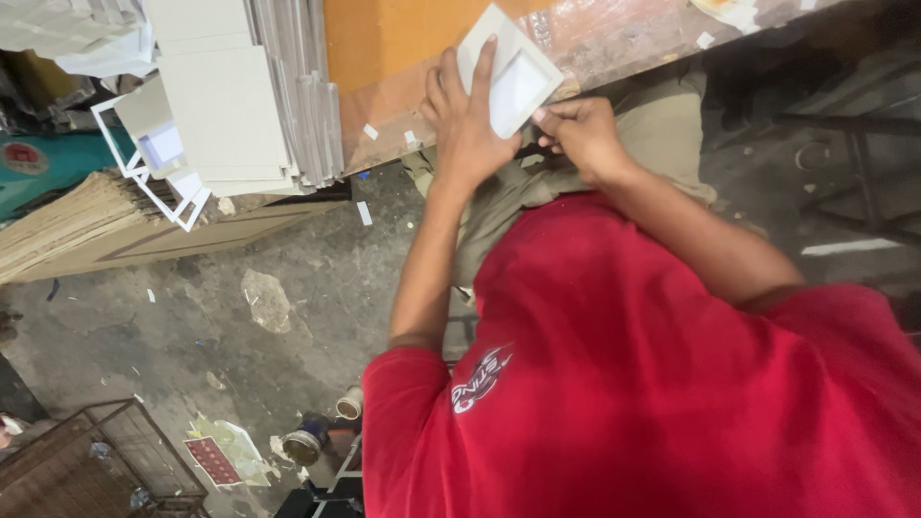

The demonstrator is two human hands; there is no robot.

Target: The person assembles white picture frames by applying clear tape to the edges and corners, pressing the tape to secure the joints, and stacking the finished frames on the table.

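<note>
A small white square frame point(518, 79) with a window cut in its middle lies tilted at the near edge of an orange-brown worktable point(403, 58). My left hand point(467, 115) presses flat on the frame's left side, fingers spread over it. My right hand point(578, 129) pinches the frame's lower right corner with closed fingers. Both forearms reach up from my red shirt. Whether a small tool sits in my right hand is hidden.
A tall stack of white boards point(240, 96) fills the table's left part, with white frames point(153, 163) leaning beside it. Brown cardboard sheets point(86, 230) lie below. The grey floor point(288, 317) carries paper scraps, a tape roll point(350, 403), and a wire crate point(96, 460).
</note>
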